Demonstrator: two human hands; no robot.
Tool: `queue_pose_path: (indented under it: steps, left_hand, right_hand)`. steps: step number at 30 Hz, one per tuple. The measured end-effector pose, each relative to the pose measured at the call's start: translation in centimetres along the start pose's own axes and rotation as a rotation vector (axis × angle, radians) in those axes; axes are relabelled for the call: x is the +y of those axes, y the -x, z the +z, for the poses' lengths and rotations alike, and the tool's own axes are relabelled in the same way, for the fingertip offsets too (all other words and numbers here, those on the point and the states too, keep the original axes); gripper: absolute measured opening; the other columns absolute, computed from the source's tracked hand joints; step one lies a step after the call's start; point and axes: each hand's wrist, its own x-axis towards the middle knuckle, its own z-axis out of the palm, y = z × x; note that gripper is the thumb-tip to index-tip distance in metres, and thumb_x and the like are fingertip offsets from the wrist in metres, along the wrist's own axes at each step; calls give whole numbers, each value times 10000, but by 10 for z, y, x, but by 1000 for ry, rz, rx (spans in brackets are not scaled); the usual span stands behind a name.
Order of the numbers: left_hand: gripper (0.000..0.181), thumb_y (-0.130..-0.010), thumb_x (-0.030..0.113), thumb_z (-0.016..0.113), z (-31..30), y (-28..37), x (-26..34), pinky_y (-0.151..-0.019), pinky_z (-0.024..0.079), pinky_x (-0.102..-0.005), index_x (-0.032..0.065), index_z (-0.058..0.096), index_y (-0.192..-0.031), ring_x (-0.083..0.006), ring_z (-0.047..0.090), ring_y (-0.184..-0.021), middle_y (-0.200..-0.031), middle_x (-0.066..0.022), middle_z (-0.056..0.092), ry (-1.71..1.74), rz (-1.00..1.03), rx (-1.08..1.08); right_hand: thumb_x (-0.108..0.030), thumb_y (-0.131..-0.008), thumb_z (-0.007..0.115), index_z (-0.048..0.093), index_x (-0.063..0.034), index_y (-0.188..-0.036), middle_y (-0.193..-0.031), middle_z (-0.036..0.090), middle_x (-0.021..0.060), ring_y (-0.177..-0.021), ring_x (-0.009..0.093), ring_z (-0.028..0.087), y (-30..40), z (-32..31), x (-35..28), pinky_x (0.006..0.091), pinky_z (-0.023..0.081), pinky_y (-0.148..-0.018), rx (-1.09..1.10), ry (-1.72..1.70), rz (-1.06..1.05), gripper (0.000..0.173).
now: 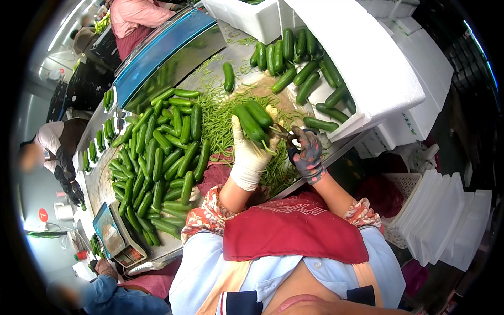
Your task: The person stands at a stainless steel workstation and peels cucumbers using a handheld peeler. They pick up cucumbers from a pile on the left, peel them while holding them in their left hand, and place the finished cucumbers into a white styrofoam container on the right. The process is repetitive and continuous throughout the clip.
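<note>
My left hand [252, 159], in a pale glove, is closed around two green cucumbers [249, 123]. A thin stem hangs from the nearer one. Dark-handled scissors [289, 138] are in my right hand [309, 151], which wears a grey patterned glove. The blades reach to the stem ends beside my left fingers; whether they touch a stem I cannot tell. Beneath both hands cut stems [220, 126] lie thickly over the table. A large heap of cucumbers [157, 157] rests to the left. More cucumbers [307, 75] spill from a tipped white foam box [366, 67] at the right.
A blue-edged metal partition [169, 59] borders the far side. At the left stands a scale [122, 240], with small cucumber bundles [100, 139] along the table edge. Co-workers [63, 138] stand across and beside the table. White foam lids [433, 216] and a plastic basket [401, 185] are at the right.
</note>
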Motion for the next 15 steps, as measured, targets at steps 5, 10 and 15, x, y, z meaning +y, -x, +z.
queue_pose_path:
  steps: [5, 10, 15]
  left_hand:
    - [689, -772, 608, 572, 3, 4, -2, -874, 465, -415, 119, 464, -1246, -267, 534, -1074, -1218, -101, 538, 58, 67, 155]
    - [621, -786, 557, 594, 7, 1, 2, -989, 369, -476, 135, 484, -1228, -289, 528, -1097, -1229, -115, 531, 96, 138, 206]
    - [615, -766, 545, 628, 2, -4, -3, -978, 375, -505, 134, 491, -1202, -290, 534, -1093, -1194, -111, 550, 70, 170, 268]
  right_hand:
    - [-307, -752, 598, 574, -26, -1094, -829, 585, 169, -782, 349, 573, -9, -5, 0, 408, 458, -742, -160, -60, 44, 443]
    - [-187, -704, 617, 575, -81, -1110, -833, 603, 102, -701, 303, 582, -10, -12, -1, 394, 475, -628, -8, -255, -69, 421]
    - [-230, -682, 629, 590, -84, -1082, -806, 594, 94, -719, 295, 573, -10, -6, 0, 415, 466, -673, -58, -61, -100, 428]
